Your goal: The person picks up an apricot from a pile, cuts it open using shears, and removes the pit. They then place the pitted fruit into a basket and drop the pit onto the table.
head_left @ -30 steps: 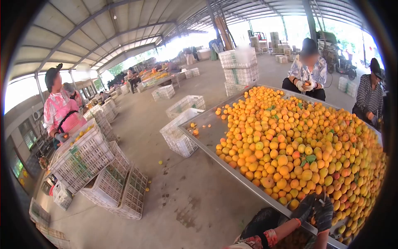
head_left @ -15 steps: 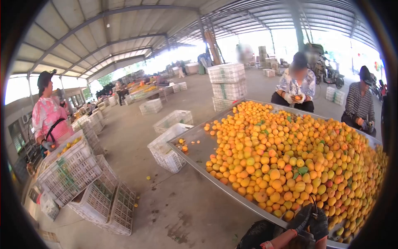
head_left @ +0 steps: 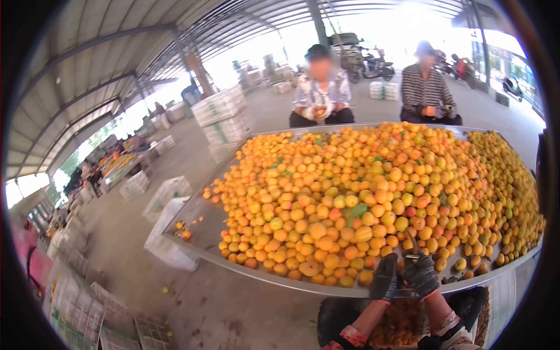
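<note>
A wide heap of apricots (head_left: 318, 230) covers the metal-rimmed table (head_left: 280, 284) in front of me. At its near edge are both my hands, in dark gloves and close together. My left hand (head_left: 384, 281) has its fingers curled; what lies inside them is hidden. My right hand (head_left: 421, 275) is closed round a small tool (head_left: 412, 256) with a shiny metal part and a thin dark curved end. Its exact kind is not clear. Below my hands, between my knees, orange-brown fruit pieces (head_left: 399, 326) show.
Two people sit across the table, one in a patterned shirt (head_left: 306, 93), one in a striped top (head_left: 424, 87). White crates (head_left: 220, 116) are stacked behind the left corner; another crate (head_left: 169, 239) stands by the left edge. More crates (head_left: 73, 309) and a pink-clothed person (head_left: 28, 251) are at far left.
My view has swung to the right, bringing the whole table and both seated people nearer the middle. My hands remain together at the near edge, now more fully in sight.
</note>
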Demonstrator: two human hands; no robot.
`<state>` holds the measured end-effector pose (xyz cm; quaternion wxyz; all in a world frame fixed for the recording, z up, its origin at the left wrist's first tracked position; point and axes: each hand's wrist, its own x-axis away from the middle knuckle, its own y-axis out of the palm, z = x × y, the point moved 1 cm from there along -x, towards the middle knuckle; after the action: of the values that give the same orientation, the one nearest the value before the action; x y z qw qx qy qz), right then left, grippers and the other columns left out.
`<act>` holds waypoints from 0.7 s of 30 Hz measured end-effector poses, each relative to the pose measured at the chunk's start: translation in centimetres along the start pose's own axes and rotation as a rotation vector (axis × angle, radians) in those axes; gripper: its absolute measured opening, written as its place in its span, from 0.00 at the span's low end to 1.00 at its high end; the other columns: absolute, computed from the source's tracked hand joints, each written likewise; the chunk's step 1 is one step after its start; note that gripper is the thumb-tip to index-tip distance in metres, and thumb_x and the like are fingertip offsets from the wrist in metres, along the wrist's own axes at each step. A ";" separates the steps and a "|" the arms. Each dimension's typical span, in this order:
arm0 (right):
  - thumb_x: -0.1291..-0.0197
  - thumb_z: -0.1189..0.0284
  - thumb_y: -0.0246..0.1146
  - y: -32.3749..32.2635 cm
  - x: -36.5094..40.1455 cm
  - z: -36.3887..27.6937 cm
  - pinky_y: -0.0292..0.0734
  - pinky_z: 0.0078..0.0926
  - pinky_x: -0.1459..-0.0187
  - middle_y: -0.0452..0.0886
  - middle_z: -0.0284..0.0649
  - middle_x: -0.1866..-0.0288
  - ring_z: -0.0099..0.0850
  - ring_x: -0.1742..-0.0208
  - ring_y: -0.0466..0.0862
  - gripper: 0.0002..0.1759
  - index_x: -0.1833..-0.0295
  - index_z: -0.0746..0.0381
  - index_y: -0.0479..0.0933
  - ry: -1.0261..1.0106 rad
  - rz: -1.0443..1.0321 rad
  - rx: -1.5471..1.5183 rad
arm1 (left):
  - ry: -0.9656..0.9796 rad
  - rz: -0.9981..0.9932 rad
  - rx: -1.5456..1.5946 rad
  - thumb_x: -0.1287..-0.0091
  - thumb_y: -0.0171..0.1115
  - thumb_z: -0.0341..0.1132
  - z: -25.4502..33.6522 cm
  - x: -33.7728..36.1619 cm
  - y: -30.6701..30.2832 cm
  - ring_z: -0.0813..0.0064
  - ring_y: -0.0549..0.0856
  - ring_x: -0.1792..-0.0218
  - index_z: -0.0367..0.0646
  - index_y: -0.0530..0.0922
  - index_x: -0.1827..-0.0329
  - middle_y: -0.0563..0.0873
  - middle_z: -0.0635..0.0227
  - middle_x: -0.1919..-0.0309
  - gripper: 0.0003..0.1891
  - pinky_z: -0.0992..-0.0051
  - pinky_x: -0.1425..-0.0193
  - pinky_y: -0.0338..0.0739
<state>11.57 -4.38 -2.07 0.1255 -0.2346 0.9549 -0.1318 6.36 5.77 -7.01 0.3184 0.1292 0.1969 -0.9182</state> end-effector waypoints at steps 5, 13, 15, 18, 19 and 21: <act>0.45 0.84 0.52 4.6 -2.3 -13.0 0.71 0.14 0.63 0.76 0.36 0.53 0.20 0.63 0.75 0.24 0.40 0.65 0.63 -0.469 -0.051 0.138 | 0.207 0.294 -0.380 0.39 0.46 0.29 -3.9 0.0 -1.3 0.55 0.70 0.44 0.37 0.64 0.40 0.70 0.52 0.45 0.21 0.64 0.39 0.62; 0.55 0.79 0.63 14.6 0.7 -30.3 0.74 0.22 0.66 0.71 0.49 0.45 0.29 0.67 0.78 0.38 0.36 0.66 0.57 -0.767 -0.927 -0.087 | -0.035 0.357 -0.268 0.37 0.45 0.30 -8.0 2.9 -2.8 0.57 0.71 0.45 0.37 0.66 0.42 0.72 0.52 0.46 0.19 0.66 0.40 0.63; 0.55 0.73 0.66 15.7 1.1 -30.6 0.74 0.29 0.67 0.77 0.45 0.59 0.35 0.69 0.78 0.34 0.40 0.66 0.62 -1.287 -0.717 0.058 | -0.076 0.355 -0.228 0.37 0.45 0.31 -9.2 3.3 -3.1 0.57 0.71 0.46 0.37 0.66 0.42 0.72 0.52 0.47 0.19 0.66 0.40 0.63; 0.51 0.67 0.64 16.9 1.5 -32.6 0.73 0.32 0.68 0.77 0.42 0.71 0.38 0.70 0.77 0.31 0.42 0.66 0.64 -1.021 -0.866 0.008 | -0.134 0.339 -0.162 0.36 0.44 0.31 -10.7 3.9 -3.1 0.57 0.72 0.46 0.37 0.67 0.43 0.72 0.52 0.47 0.19 0.66 0.41 0.64; 0.50 0.66 0.63 16.9 1.3 -32.4 0.73 0.32 0.67 0.77 0.43 0.70 0.38 0.69 0.78 0.31 0.42 0.66 0.64 -0.991 -0.874 -0.041 | -0.151 0.320 -0.133 0.36 0.44 0.31 -11.0 4.1 -2.6 0.58 0.72 0.46 0.37 0.67 0.43 0.72 0.52 0.47 0.18 0.66 0.41 0.64; 0.49 0.65 0.62 16.4 0.9 -31.1 0.73 0.31 0.65 0.77 0.43 0.68 0.38 0.67 0.78 0.31 0.40 0.65 0.63 -0.920 -0.877 -0.016 | -0.166 0.260 -0.059 0.35 0.44 0.32 -11.2 4.2 -0.8 0.58 0.72 0.47 0.37 0.68 0.43 0.73 0.52 0.47 0.18 0.67 0.41 0.64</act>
<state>-5.42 15.16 21.73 0.4554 -0.6375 0.6195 -0.0494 3.95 9.07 -18.25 0.4533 0.0681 0.1783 -0.8707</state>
